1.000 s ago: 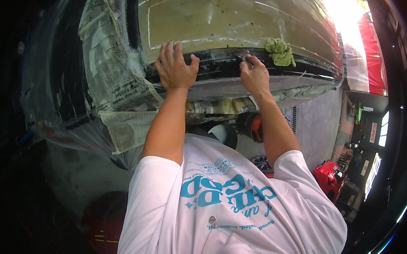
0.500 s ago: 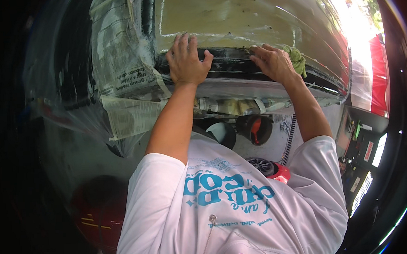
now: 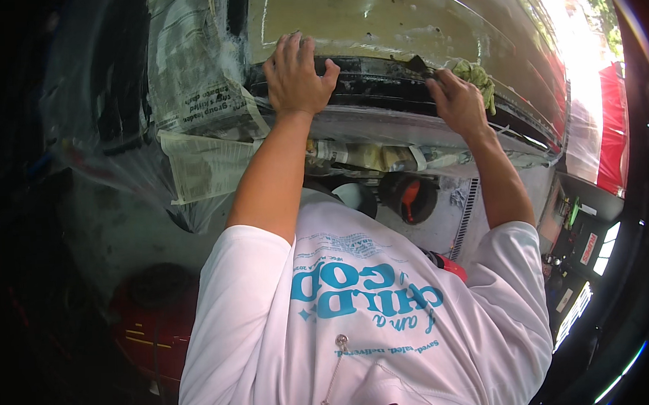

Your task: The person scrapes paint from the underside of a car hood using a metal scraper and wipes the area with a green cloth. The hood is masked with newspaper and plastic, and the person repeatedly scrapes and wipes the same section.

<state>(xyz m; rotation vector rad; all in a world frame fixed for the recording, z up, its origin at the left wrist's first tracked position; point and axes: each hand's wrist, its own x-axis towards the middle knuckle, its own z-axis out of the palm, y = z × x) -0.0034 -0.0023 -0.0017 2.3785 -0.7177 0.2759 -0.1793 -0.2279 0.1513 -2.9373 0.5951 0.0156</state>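
Note:
My left hand [image 3: 299,77] lies with its fingers spread on the edge of a tan, glossy car body panel [image 3: 353,24], its thumb apart over the black strip [image 3: 370,77] below. To its right, my right hand [image 3: 459,102] is closed round a small dark scraper [image 3: 418,64]. The tool's wider end points up and left, at the border between tan panel and black strip. Just beyond the right hand, a crumpled pale green cloth [image 3: 478,80] rests on the panel. Part of the scraper's handle is hidden by the fingers.
Newspaper masking [image 3: 189,85] and clear plastic sheeting [image 3: 112,154] cover the car left of my hands. Below stands a dark bucket [image 3: 427,201] with orange-red inside, near a floor grate [image 3: 465,214]. A red car [image 3: 149,333] sits lower left, and shelving with tools [image 3: 586,224] stands right.
My right hand has shifted right, and the scraper's end now shows beyond its fingers. The left hand keeps its spread pose on the panel edge. The view has tilted slightly.

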